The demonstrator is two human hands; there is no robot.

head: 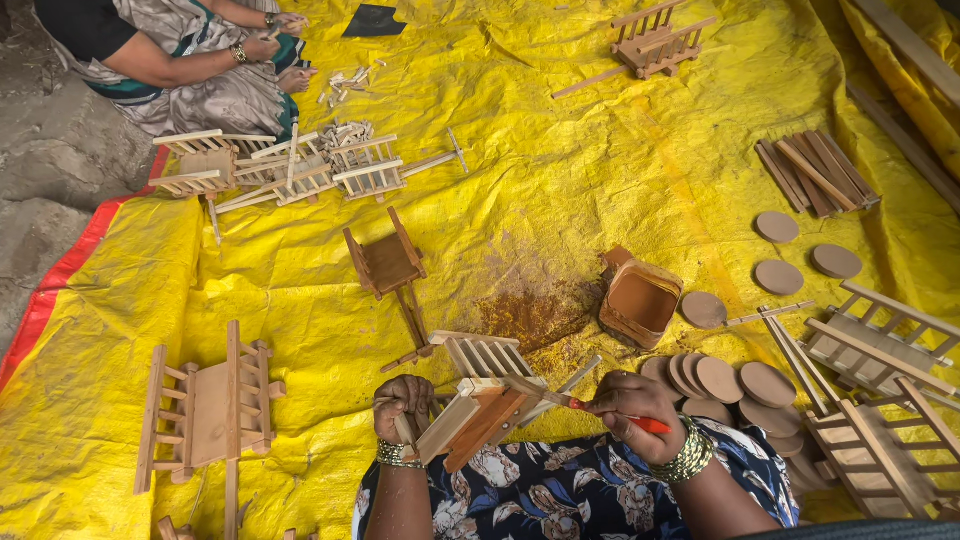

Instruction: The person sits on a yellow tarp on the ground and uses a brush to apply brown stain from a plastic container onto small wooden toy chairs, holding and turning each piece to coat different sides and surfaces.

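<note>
Yellow plastic tarpaulin with a red edge covers the ground; grey bare ground shows at far left.

Head view. No printed packages, labels or signs can be made out. One container: a small square brown-stained box, open top, lying just right of a brown stain patch on the tarpaulin; inside, only its brown-coated walls are visible.

Left hand closed around the end of a small slatted wooden toy cart frame, which is tilted up above the person's lap in a floral dark-blue garment. Right hand closed on a thin red-handled brush, its tip touching the frame's reddish-brown painted underside.

Round flat brown wooden discs lie overlapped just right of the right hand; three more sit apart further up. Unpainted slatted wooden frames stacked at right edge. A bundle of brown-painted sticks at upper right. A brown-painted cart with a handle sits centre-left. A pale wooden cart lies at lower left.

Upper left: another seated person, hands together, beside a cluster of pale wooden carts.
</note>
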